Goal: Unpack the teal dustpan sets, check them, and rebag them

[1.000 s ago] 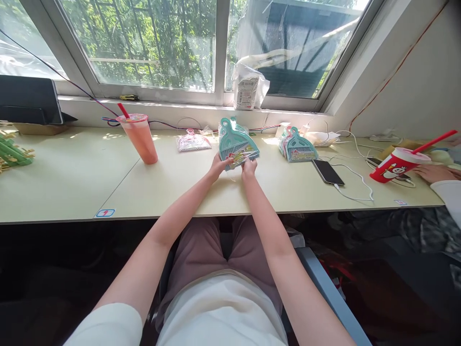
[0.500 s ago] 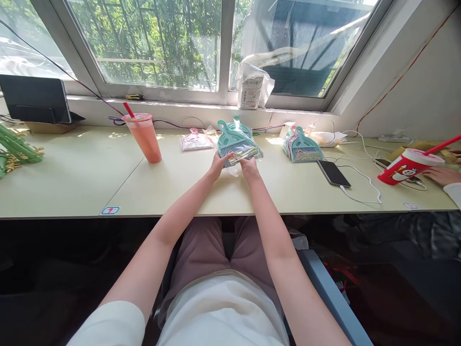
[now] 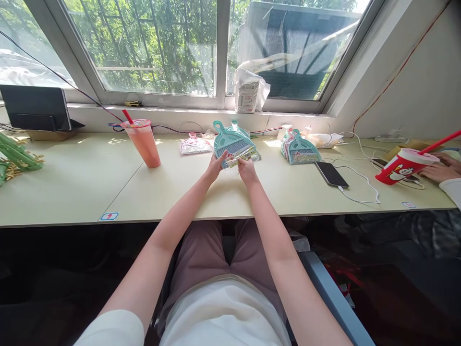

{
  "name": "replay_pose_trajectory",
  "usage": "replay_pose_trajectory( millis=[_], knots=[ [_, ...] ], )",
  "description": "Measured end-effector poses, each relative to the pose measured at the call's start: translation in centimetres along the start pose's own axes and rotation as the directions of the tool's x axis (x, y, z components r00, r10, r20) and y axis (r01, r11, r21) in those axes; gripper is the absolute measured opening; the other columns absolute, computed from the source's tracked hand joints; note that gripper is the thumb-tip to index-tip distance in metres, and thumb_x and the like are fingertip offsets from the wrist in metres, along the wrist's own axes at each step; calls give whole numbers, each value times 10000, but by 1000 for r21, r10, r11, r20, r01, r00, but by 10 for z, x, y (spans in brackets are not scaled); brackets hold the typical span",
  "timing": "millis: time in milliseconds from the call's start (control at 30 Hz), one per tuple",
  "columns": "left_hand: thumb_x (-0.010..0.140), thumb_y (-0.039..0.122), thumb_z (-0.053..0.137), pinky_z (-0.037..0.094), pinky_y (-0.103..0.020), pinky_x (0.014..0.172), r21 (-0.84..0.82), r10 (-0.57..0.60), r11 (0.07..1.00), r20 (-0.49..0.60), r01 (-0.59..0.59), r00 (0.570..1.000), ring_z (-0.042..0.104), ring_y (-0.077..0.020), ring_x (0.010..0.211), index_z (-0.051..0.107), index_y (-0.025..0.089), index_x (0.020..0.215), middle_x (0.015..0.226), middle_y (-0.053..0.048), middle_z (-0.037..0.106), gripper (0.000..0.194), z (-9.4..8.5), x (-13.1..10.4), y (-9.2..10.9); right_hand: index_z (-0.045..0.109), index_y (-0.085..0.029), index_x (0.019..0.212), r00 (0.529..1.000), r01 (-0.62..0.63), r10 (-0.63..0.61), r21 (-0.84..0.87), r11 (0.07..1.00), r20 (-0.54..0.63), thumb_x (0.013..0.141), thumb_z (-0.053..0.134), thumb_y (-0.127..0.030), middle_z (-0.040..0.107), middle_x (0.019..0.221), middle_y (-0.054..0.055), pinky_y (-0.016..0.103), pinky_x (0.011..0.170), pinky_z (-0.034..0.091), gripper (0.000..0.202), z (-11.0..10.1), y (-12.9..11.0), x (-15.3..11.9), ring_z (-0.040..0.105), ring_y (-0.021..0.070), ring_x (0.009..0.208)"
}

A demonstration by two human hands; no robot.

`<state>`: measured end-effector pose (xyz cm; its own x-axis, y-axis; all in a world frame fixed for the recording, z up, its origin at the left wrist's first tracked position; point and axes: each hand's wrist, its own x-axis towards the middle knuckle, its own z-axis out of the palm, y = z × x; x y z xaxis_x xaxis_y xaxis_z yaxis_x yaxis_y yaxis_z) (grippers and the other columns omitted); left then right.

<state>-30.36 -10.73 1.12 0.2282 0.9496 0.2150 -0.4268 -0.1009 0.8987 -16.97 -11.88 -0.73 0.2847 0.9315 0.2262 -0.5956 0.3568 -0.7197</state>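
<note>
Between my hands is a teal mini dustpan and brush set (image 3: pixel 230 142) in clear plastic, tilted with its handle toward the window. My left hand (image 3: pixel 215 166) grips its lower left side, thumb on top. The fingers of my right hand (image 3: pixel 247 169) pinch the lower edge of the wrapping by a printed label. Just behind it, partly hidden, lies another teal set (image 3: pixel 247 130). To the right sits a stack of similar packaged dustpan sets (image 3: pixel 301 148), teal in front and pink behind. A pink packaged set (image 3: pixel 195 144) lies to the left.
A cup with an orange-pink drink (image 3: pixel 142 143) stands left of my hands. On the right are a charging phone (image 3: pixel 331 174), white cables and a red cup (image 3: pixel 399 167), with another person's hand (image 3: pixel 437 170) behind it. A tablet (image 3: pixel 36 108) stands far left.
The right hand's fingers have shifted to pinch the front edge of the wrapping. The dustpan set's label now faces me more. The view has tilted slightly upward.
</note>
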Motion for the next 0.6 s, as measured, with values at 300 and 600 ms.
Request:
replay_pose_trajectory(
  millis=[300,600],
  knots=[
    [628,516,893,576,-392,896,107,10,994,135,-25,991,648,-324,1165,601,196,1246,1272,-131,675,755,1,-6,2,515,-229,1091,980,-1,-11,-63,998,-196,690,705,-73,727,1090,16,407,1068,546,470,5,8,0,712,168,1067],
    [548,360,923,521,-506,1003,132,50,989,97,-63,994,658,-329,1125,628,167,1149,1162,-125,706,697,3,-3,-4,483,-212,1155,963,-6,-23,-104,995,-270,703,672,-88,682,1241,74,397,1064,535,505,9,12,1,686,175,1140]
  ],
)
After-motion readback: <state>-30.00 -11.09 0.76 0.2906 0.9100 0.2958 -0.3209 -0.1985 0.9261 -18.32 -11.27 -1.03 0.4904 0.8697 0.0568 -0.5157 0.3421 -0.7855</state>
